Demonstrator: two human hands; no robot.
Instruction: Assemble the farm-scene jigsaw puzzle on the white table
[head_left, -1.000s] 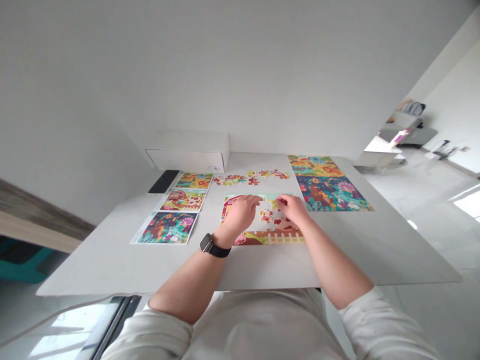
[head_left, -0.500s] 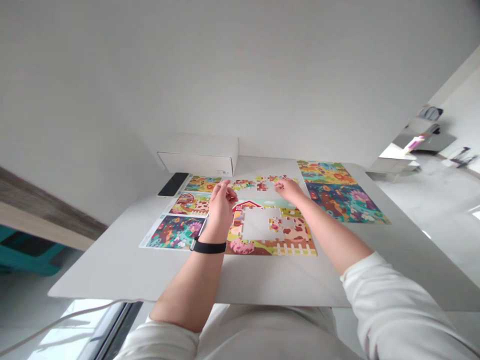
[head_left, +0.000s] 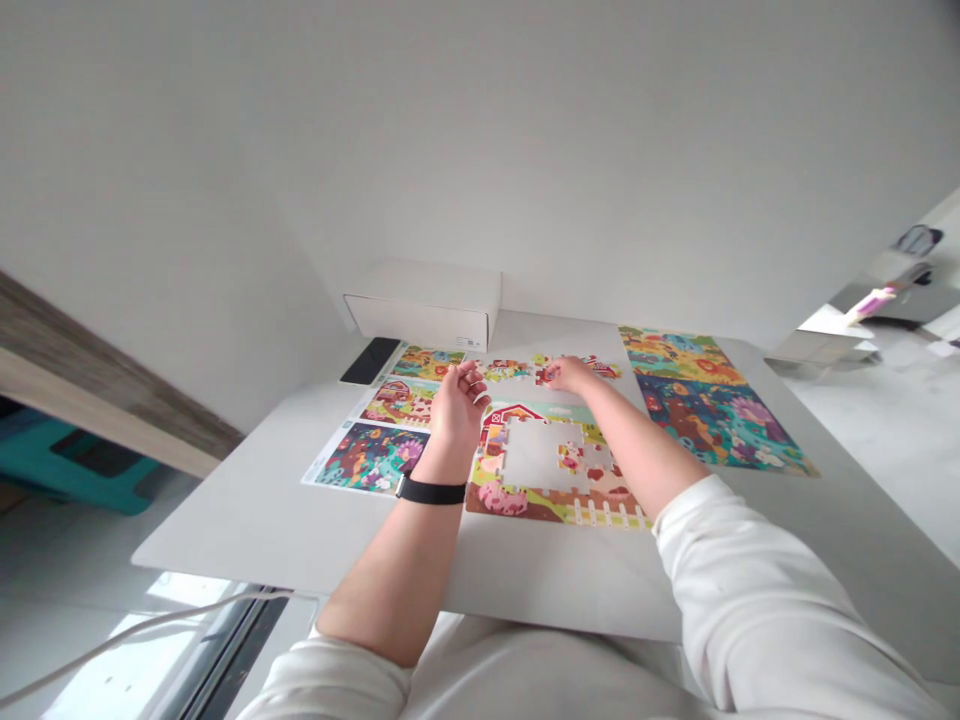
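Note:
A half-built farm puzzle [head_left: 551,460] with a red barn and a white fence lies on the white table [head_left: 247,520], its middle still bare. My left hand [head_left: 457,405] hovers over its left edge, fingers loosely curled and apart, holding nothing. My right hand [head_left: 571,374] reaches past the puzzle's far edge and rests on the row of loose pieces [head_left: 510,370]; its fingers are closed on a piece there. A black watch band sits on my left wrist.
Two finished puzzles [head_left: 709,400] lie at the right. Three picture cards [head_left: 371,455] lie in a column at the left. A black phone [head_left: 370,361] and a white box [head_left: 424,305] sit against the wall. Teal furniture stands on the floor at the left.
Both hands have left the puzzle's middle. The right hand moved to the far loose pieces. The left hand lifted to the puzzle's left edge. The view shifted left.

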